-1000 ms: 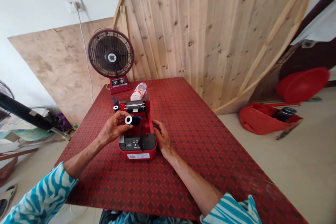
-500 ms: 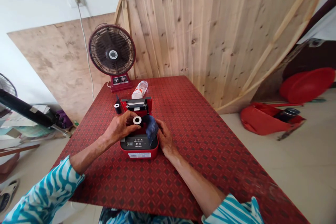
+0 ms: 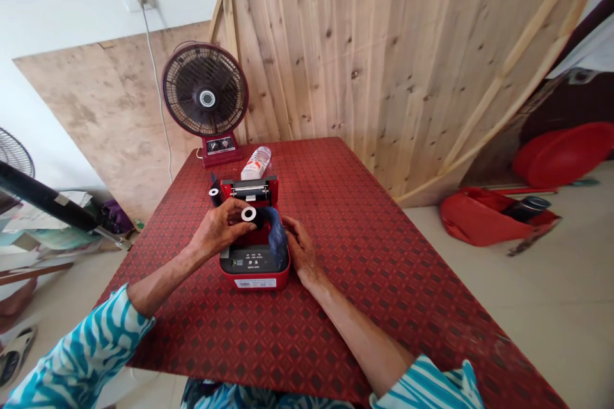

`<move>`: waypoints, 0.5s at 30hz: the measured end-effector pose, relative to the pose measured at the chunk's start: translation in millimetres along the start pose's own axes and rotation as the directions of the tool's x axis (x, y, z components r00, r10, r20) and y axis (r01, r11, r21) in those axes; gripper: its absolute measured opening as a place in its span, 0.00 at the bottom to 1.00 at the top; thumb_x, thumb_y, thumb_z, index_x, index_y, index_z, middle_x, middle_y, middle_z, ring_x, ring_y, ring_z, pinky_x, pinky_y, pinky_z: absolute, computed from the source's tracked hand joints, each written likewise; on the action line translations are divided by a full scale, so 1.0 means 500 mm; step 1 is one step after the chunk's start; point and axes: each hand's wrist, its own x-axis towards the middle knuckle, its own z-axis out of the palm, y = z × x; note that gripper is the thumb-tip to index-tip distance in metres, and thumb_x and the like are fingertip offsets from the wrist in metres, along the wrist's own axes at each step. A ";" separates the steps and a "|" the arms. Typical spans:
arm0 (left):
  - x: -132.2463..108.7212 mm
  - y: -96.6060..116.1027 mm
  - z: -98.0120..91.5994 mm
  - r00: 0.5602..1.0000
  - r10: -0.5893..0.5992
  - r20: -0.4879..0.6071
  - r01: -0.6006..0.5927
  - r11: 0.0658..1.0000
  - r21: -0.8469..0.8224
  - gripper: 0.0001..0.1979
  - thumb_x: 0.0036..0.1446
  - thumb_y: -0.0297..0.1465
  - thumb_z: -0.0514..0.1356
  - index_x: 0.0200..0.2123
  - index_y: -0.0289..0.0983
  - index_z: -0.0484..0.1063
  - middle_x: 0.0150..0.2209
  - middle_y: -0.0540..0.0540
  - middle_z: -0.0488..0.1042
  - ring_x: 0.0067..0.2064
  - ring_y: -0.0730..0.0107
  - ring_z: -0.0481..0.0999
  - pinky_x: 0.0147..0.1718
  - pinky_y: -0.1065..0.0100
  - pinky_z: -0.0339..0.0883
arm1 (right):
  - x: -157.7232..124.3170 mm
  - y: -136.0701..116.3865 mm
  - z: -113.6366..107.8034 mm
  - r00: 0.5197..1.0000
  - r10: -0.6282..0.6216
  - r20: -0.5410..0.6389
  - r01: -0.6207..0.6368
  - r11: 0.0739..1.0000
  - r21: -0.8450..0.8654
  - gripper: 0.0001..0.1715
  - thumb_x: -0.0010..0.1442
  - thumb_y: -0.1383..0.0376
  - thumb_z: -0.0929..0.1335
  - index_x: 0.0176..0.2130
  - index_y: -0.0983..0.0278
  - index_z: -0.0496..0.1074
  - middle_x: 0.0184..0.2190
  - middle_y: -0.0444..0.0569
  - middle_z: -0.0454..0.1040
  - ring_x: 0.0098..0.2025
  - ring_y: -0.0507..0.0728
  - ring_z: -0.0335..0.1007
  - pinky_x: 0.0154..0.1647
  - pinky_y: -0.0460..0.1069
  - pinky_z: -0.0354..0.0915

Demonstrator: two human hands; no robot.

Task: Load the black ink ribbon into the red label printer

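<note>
A red and black machine (image 3: 256, 282) stands on the table with its lid tipped back, showing a roller inside. My left hand (image 3: 221, 228) pinches a small dark roll (image 3: 249, 214) with a white ring-shaped end, above the open bay. From the roll a dark blue film or cloth (image 3: 277, 238) hangs down over the machine's right side. My right hand (image 3: 303, 254) is at the machine's right edge, its fingers against the blue piece; its fingertips are partly hidden. Left of the lid stands another dark roll (image 3: 214, 194) with a white end.
The table (image 3: 364, 255) has a red patterned cover. At its back are a plastic bottle (image 3: 257, 162) lying down and a dark red fan (image 3: 206, 99). A wooden panel (image 3: 355, 45) rises behind. On the right floor lies a red bag (image 3: 472, 217) holding a dark bottle.
My left hand has moved the roll slightly left and up. The blue piece now hangs straighter along the machine's right side. My right hand has barely moved.
</note>
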 end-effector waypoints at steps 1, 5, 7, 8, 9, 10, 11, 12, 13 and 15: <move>-0.001 0.002 0.000 1.000 0.009 0.008 -0.010 1.000 0.027 0.13 0.50 0.32 0.64 0.39 0.40 0.67 0.37 0.51 0.79 0.42 0.65 0.79 0.41 0.66 0.72 | 0.000 -0.001 0.000 1.000 -0.007 0.000 0.007 1.000 -0.001 0.18 0.58 0.60 0.63 0.47 0.59 0.72 0.46 0.48 0.75 0.50 0.58 0.69 0.54 0.56 0.63; -0.006 0.010 0.002 0.998 0.033 0.053 -0.042 0.982 0.183 0.12 0.51 0.30 0.63 0.40 0.42 0.67 0.38 0.51 0.79 0.43 0.64 0.79 0.43 0.64 0.71 | -0.002 -0.001 -0.001 0.999 -0.034 -0.002 0.034 0.999 0.001 0.18 0.58 0.60 0.63 0.47 0.58 0.72 0.46 0.48 0.75 0.49 0.58 0.70 0.54 0.56 0.63; -0.005 0.011 0.002 0.997 0.039 0.066 -0.052 0.977 0.207 0.12 0.51 0.30 0.62 0.40 0.42 0.67 0.38 0.51 0.79 0.43 0.64 0.79 0.43 0.64 0.71 | -0.002 0.000 -0.001 0.999 -0.042 -0.004 0.042 0.999 -0.002 0.18 0.58 0.60 0.64 0.47 0.58 0.72 0.45 0.48 0.75 0.49 0.58 0.69 0.53 0.56 0.63; -0.004 0.010 0.002 0.997 0.042 0.072 -0.054 0.982 0.179 0.12 0.51 0.30 0.62 0.40 0.41 0.67 0.38 0.50 0.78 0.43 0.64 0.79 0.43 0.64 0.71 | -0.002 0.001 0.000 0.999 -0.044 -0.005 0.044 0.999 -0.004 0.18 0.57 0.60 0.64 0.47 0.58 0.72 0.45 0.48 0.75 0.49 0.58 0.69 0.53 0.56 0.63; -0.001 0.009 0.002 0.996 0.041 0.077 -0.050 0.991 0.125 0.12 0.50 0.30 0.62 0.40 0.40 0.67 0.38 0.50 0.78 0.43 0.64 0.79 0.44 0.64 0.71 | -0.002 0.002 0.000 0.999 -0.043 -0.004 0.043 0.999 -0.006 0.17 0.57 0.60 0.64 0.47 0.58 0.71 0.45 0.48 0.75 0.48 0.58 0.69 0.53 0.56 0.63; 0.001 0.008 0.003 0.996 0.033 0.081 -0.038 0.998 0.055 0.12 0.50 0.30 0.63 0.39 0.40 0.66 0.38 0.50 0.78 0.43 0.65 0.79 0.44 0.63 0.71 | -0.001 0.003 0.000 0.999 -0.038 -0.005 0.038 0.999 -0.007 0.17 0.58 0.60 0.64 0.47 0.59 0.71 0.45 0.48 0.75 0.48 0.58 0.69 0.53 0.56 0.63; 0.003 0.008 0.003 0.996 0.022 0.082 -0.020 1.000 -0.016 0.13 0.49 0.31 0.64 0.38 0.39 0.66 0.38 0.49 0.78 0.43 0.65 0.79 0.44 0.63 0.72 | -0.001 0.004 0.000 1.000 -0.030 -0.006 0.030 1.000 -0.006 0.17 0.58 0.59 0.64 0.47 0.59 0.71 0.45 0.48 0.75 0.48 0.58 0.69 0.54 0.57 0.63; 0.005 0.008 0.004 0.996 0.008 0.084 -0.002 0.997 -0.072 0.14 0.48 0.31 0.64 0.38 0.38 0.65 0.38 0.49 0.78 0.42 0.65 0.79 0.44 0.63 0.72 | -0.001 0.004 0.000 1.000 -0.022 -0.003 0.022 1.000 -0.003 0.18 0.58 0.59 0.63 0.47 0.59 0.71 0.45 0.48 0.75 0.49 0.58 0.69 0.54 0.57 0.63; 0.006 0.008 0.005 0.996 -0.003 0.085 0.012 0.994 -0.106 0.15 0.47 0.31 0.65 0.38 0.38 0.65 0.38 0.49 0.78 0.42 0.65 0.79 0.44 0.63 0.72 | -0.001 0.004 0.001 1.000 -0.017 0.000 0.017 1.000 0.000 0.18 0.58 0.59 0.63 0.47 0.59 0.71 0.45 0.48 0.75 0.49 0.58 0.69 0.54 0.56 0.63; 0.007 0.011 0.006 0.996 0.003 0.093 0.005 0.997 -0.078 0.14 0.48 0.31 0.64 0.39 0.38 0.65 0.38 0.48 0.78 0.42 0.65 0.79 0.44 0.63 0.72 | -0.001 0.004 0.001 1.000 -0.022 0.003 0.022 1.000 0.008 0.18 0.59 0.59 0.63 0.47 0.59 0.71 0.45 0.48 0.75 0.49 0.58 0.69 0.54 0.56 0.62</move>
